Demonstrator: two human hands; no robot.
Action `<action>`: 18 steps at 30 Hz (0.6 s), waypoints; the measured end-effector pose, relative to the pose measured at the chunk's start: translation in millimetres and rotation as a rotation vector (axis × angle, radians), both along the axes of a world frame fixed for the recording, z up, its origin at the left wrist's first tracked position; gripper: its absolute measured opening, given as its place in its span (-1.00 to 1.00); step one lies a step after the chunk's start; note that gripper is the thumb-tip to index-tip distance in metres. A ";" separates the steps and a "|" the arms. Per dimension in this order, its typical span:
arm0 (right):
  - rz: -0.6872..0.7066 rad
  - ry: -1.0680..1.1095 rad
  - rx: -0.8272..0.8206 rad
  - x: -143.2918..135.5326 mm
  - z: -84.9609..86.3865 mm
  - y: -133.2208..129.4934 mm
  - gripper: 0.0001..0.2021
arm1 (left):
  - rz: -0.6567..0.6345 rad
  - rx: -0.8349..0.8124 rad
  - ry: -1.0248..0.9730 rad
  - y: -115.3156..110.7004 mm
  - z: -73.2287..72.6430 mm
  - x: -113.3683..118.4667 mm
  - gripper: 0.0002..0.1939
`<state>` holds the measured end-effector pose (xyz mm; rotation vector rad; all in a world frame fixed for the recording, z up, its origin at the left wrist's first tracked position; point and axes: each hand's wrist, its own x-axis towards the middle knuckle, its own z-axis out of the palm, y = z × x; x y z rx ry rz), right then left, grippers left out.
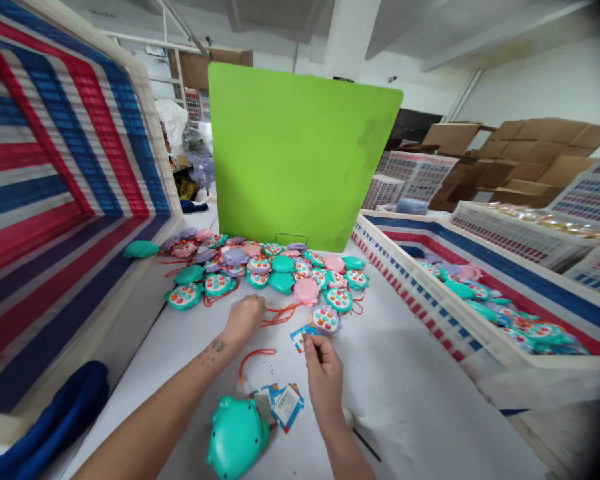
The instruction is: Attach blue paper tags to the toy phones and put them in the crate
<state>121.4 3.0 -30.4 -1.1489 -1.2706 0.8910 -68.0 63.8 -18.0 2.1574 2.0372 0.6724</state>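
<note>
My left hand [246, 321] is closed on the table, its fingertips turned away; what it grips is hidden. Orange cords [285, 312] lie right beside its fingers. With thumb and forefinger, my right hand [325, 373] pinches a blue-and-white card tag [300, 337]. Just beyond that hand sits a purple toy with coloured buttons [326, 320]. Close to me rests a teal animal-shaped toy [237, 437], smooth side up. Several printed card tags [288, 405] lie next to it, and a loose orange cord loop [253, 360] is above them.
A heap of teal, pink and purple toys [283, 264] spreads before an upright green board [305, 153]. At right, a white crate [480, 333] holds more toys; a striped crate [70, 167] stands tilted at left. A dark thin stick [367, 445] lies near my right wrist.
</note>
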 end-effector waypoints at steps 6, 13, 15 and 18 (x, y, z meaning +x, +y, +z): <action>0.142 -0.050 -0.074 -9.8 -9.7 -1.1 -0.70 | 0.106 0.059 -0.365 -35.5 -10.2 -24.6 -0.71; 0.389 -0.210 -0.123 -39.0 14.4 8.5 -0.73 | 0.145 -0.010 -1.217 -50.1 -27.7 -42.4 -0.63; 0.437 -0.263 -0.106 -49.5 22.0 17.0 -0.75 | 0.140 -0.029 -1.274 -51.3 -27.0 -46.6 -0.61; 0.483 -0.345 -0.107 -61.8 27.1 31.5 -0.76 | 0.122 -0.040 -1.325 -53.2 -23.7 -50.7 -0.61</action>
